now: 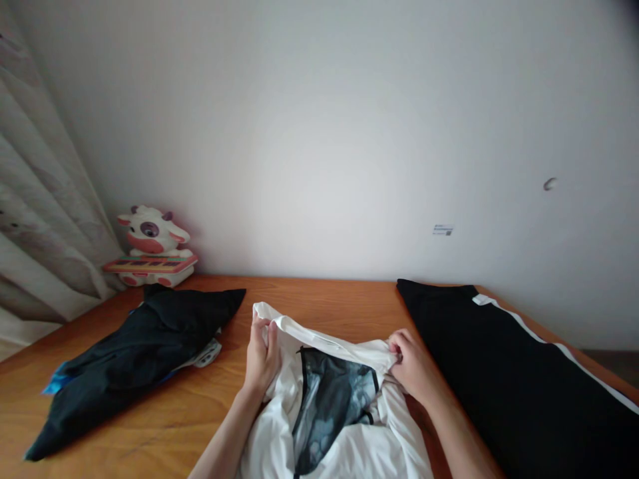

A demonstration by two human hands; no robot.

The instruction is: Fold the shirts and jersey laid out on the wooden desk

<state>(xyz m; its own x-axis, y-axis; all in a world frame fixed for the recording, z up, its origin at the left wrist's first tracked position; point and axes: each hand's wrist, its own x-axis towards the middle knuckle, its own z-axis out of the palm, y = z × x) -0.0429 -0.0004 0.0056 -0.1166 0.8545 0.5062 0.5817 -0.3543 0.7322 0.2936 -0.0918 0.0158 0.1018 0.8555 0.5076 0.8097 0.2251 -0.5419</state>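
A white garment [269, 432] with a dark, see-through mesh panel [329, 406] spreads across the bottom centre. Its white top band is stretched between both hands and lifted off the table. My left hand [262, 352] pinches the band's left end, thumb and fingers closed on the cloth. At the band's right end, my right hand [409, 362] is closed on the fabric with curled fingers. The lower part of the garment runs out of the picture at the bottom edge.
A crumpled black garment [134, 352] with blue and white bits lies left on the wooden table [319, 299]. Flat black cloth [499, 372] with a white stripe covers the right side. A cow-shaped toy keyboard [152, 249] stands at the back left, beside a curtain [40, 199].
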